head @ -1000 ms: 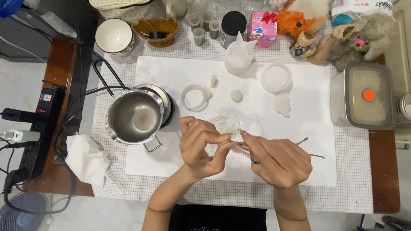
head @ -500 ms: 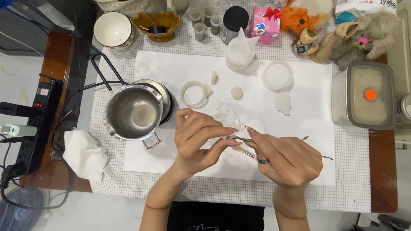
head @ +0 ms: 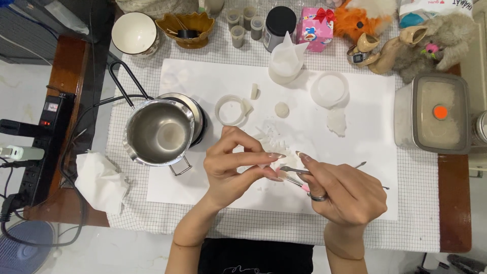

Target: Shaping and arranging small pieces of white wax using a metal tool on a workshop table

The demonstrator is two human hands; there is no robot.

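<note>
My left hand (head: 234, 167) pinches a small white wax piece (head: 276, 165) between thumb and fingers above the white sheet (head: 355, 167). My right hand (head: 342, 190), with a ring on one finger, grips a thin metal tool (head: 297, 171) whose tip touches that piece. A second thin tool lies under the hand, its ends sticking out to the right. White wax crumbs (head: 269, 134) are scattered just behind my fingers.
A steel melting pot (head: 158, 133) sits on a small burner to the left. A white ring (head: 231, 110), wax bits, a round mould (head: 329, 89) and a white cup (head: 285, 63) lie behind. A lidded box (head: 439, 114) is right, a crumpled tissue (head: 101, 185) left, a power strip (head: 38, 152) far left.
Both hands have drifted slightly toward me and right. My left fingers have straightened over the wax piece, and the tool tip has shifted a little along it.
</note>
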